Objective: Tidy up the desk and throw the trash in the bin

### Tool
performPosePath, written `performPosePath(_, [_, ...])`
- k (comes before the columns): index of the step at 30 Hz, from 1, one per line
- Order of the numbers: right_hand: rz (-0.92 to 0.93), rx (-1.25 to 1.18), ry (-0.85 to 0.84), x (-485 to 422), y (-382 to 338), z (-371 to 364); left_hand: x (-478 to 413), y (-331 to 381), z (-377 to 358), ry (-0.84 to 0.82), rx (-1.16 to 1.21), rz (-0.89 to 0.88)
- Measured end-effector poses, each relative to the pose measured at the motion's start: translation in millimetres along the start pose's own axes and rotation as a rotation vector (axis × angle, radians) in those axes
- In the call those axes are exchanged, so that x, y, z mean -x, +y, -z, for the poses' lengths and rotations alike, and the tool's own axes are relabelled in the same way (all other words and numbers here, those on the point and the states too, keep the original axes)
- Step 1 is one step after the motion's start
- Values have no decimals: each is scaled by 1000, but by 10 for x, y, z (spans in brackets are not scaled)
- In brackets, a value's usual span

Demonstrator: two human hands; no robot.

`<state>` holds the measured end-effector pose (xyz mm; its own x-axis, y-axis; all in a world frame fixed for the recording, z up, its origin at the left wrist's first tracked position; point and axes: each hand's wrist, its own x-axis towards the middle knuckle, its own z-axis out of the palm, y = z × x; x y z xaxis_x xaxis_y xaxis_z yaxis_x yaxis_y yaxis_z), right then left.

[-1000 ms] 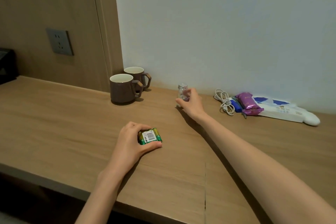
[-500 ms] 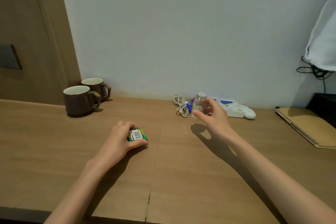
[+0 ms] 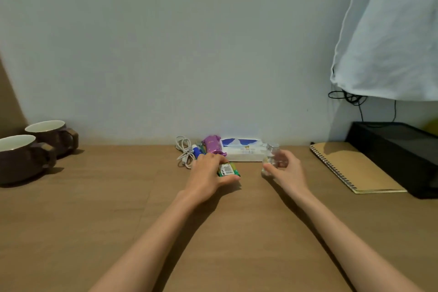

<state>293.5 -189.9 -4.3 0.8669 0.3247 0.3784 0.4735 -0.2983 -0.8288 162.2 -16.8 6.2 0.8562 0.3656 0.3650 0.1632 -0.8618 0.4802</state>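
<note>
Two brown mugs [image 3: 51,136] stand side by side at the far left edge of the desk [image 3: 102,216]. A broad stretch of bare wood separates them from the left hand [image 3: 207,174], whose fingers curl round a green pack of batteries [image 3: 228,169] held low, just in front of a white cable [image 3: 184,153], a purple packet [image 3: 212,143] and a tissue pack [image 3: 241,153] along the wall. A short gap to the right, the right hand [image 3: 288,173] grips a small clear jar [image 3: 272,156] by the tissue pack's right end, and more bare wood lies between it and the spiral notebook [image 3: 353,168], just beside a black box [image 3: 400,152] at the right edge.
</note>
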Motion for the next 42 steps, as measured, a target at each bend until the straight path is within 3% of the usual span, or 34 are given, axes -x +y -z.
performPosePath(8, [32, -72, -15, -141, 167, -123, -336, 20, -446, -11, -126, -65])
performPosePath(17, [128, -47, -32, -231, 233, -249, -462, -29, -444, 18, -135, -167])
performPosePath(22, [97, -75, -44, -238, 205, -293, -449, -190, -421, 54, -35, -129])
performPosePath(42, [31, -22, -62, -158, 165, -323, -246, -57, -306, 50, -131, -148])
